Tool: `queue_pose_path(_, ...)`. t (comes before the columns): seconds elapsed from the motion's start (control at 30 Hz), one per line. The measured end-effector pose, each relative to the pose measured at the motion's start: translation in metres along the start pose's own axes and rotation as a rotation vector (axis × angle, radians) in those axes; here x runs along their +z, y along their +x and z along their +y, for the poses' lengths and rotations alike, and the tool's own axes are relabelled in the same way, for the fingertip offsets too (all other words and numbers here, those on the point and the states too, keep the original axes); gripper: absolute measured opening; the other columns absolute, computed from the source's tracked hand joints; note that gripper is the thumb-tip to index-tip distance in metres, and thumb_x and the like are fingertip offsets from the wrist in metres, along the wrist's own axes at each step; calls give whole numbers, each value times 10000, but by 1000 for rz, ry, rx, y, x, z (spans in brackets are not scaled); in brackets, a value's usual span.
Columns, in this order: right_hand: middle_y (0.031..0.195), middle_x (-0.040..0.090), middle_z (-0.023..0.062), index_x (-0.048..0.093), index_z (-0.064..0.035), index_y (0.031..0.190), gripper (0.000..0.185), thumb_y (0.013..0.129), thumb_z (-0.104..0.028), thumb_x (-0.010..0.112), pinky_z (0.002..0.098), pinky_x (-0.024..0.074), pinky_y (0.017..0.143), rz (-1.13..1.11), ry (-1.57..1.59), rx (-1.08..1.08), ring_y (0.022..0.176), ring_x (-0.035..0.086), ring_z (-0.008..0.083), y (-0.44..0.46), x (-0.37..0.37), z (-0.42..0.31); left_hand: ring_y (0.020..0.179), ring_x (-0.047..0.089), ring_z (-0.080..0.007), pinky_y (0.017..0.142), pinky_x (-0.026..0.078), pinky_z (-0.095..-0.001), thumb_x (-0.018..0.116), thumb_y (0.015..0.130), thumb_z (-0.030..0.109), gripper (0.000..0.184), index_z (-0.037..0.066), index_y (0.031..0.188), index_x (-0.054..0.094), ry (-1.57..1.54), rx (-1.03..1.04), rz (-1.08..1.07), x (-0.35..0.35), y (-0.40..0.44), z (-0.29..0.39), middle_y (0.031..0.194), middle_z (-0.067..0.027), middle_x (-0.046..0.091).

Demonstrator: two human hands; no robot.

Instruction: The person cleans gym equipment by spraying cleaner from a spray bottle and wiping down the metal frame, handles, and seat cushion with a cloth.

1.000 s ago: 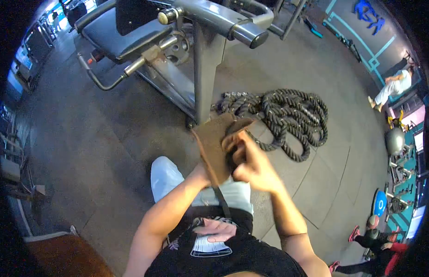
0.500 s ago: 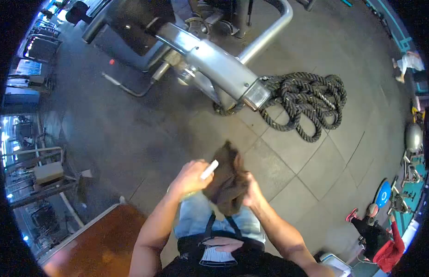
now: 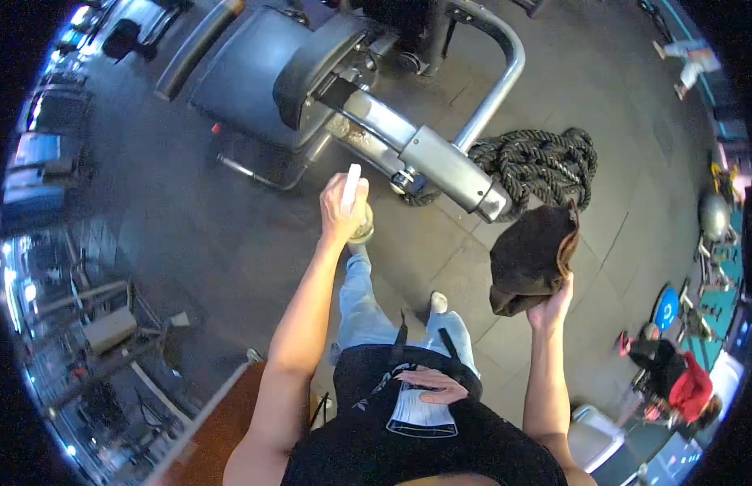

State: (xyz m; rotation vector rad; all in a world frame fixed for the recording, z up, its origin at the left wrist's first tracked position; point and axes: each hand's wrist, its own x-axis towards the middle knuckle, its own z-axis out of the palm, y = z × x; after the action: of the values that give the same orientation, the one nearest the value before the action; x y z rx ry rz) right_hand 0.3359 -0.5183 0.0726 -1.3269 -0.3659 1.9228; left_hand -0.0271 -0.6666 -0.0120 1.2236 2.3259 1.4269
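My left hand point(image 3: 342, 209) is closed around the top of a spray bottle point(image 3: 361, 230); its white head sticks up past my fingers and part of the clear, yellowish body shows below them. The hand is held out in front, just short of the grey metal beam of an exercise machine point(image 3: 453, 170). On the other side, my right hand point(image 3: 552, 306) grips a dark brown cloth point(image 3: 528, 257) by its lower edge. The cloth hangs bunched up, apart from the machine, and overlaps the view of a black rope pile.
A coiled black battle rope point(image 3: 546, 166) lies on the tiled floor beyond the beam. The machine's padded seat point(image 3: 254, 69) is at upper left. At lower left stands a brown surface point(image 3: 222, 425). A person in red point(image 3: 690, 389) is at lower right, near a blue disc point(image 3: 667, 309).
My hands have moved apart: the left forward with the spray bottle toward the machine, the right out to the right with the cloth. I have stepped closer to the machine.
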Motion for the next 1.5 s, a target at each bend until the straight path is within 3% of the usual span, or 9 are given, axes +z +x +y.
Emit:
queue_pose_path(0.33, 1356, 533, 125, 529, -60, 1298, 487, 985, -402, 381, 479, 393, 1056, 349, 121, -60, 1223, 506, 308, -51, 63, 32, 674, 609, -388, 585, 479, -470, 619, 858, 186, 213, 16, 731, 604, 174, 96, -172, -10, 69, -81, 726, -196, 610)
queue_pose_path(0.6, 1379, 516, 124, 496, -49, 1336, 499, 1003, -376, 322, 481, 367, 1079, 314, 99, -52, 1258, 479, 309, -18, 76, 15, 730, 593, -359, 670, 484, -465, 621, 825, 150, 123, 30, 801, 631, 55, 104, -566, 38, 28, -3, 741, -150, 606)
queue_pose_path(0.97, 1343, 538, 105, 478, -60, 1342, 441, 991, -318, 411, 442, 402, 1056, 315, 115, -120, 1232, 507, 266, -14, -15, 4, 688, 579, -352, 698, 487, -449, 612, 828, 130, 124, 10, 795, 602, -73, 267, -721, 120, -19, 62, 718, -157, 574)
queue_pose_path(1.07, 1301, 545, 122, 465, -24, 1332, 416, 964, -217, 465, 401, 424, 1036, 313, -73, -211, 1208, 525, 274, 0, -5, 19, 698, 572, -360, 669, 490, -446, 598, 854, 115, 134, 3, 781, 605, -73, 193, -713, 93, -31, 63, 742, -168, 579)
queue_pose_path(1.13, 1204, 578, 93, 498, 8, 1289, 430, 903, -181, 510, 388, 473, 954, 117, -537, -453, 1065, 590, 236, 16, 27, 26, 721, 581, -361, 667, 497, -442, 614, 846, 101, 105, -1, 819, 616, -96, 148, -677, 58, -35, 61, 777, -167, 591)
queue_pose_path(1.2, 1331, 520, 146, 507, -26, 1311, 489, 863, -214, 558, 448, 414, 1020, -45, -804, -467, 1184, 532, 312, 59, 27, 63, 735, 590, -357, 665, 500, -436, 630, 837, 92, 93, 0, 830, 617, -60, 62, -620, 19, -37, 67, 796, -167, 599)
queue_pose_path(1.27, 1468, 387, 194, 498, -111, 1361, 588, 819, -298, 628, 528, 294, 1104, -254, -1495, -1101, 1328, 383, 403, 96, 69, 65, 721, 584, -357, 664, 495, -434, 635, 836, 108, 108, 1, 838, 623, -57, 51, -603, -15, -44, 54, 790, -163, 595)
queue_pose_path(1.37, 1537, 278, 185, 393, -242, 1460, 795, 759, -445, 708, 579, 186, 1143, -436, -1977, -1058, 1407, 240, 430, 151, 101, 104, 729, 593, -344, 666, 486, -406, 633, 846, 86, 94, -5, 854, 616, 49, -15, -625, -68, -47, 47, 793, -156, 588)
queue_pose_path(1.5, 1536, 274, 177, 347, -183, 1483, 875, 746, -458, 731, 581, 188, 1143, -273, -2033, -1070, 1410, 233, 431, 156, 125, 130, 706, 596, -323, 646, 481, -399, 624, 852, 85, 98, -12, 837, 623, 105, -261, -533, -116, -49, 27, 774, -150, 592)
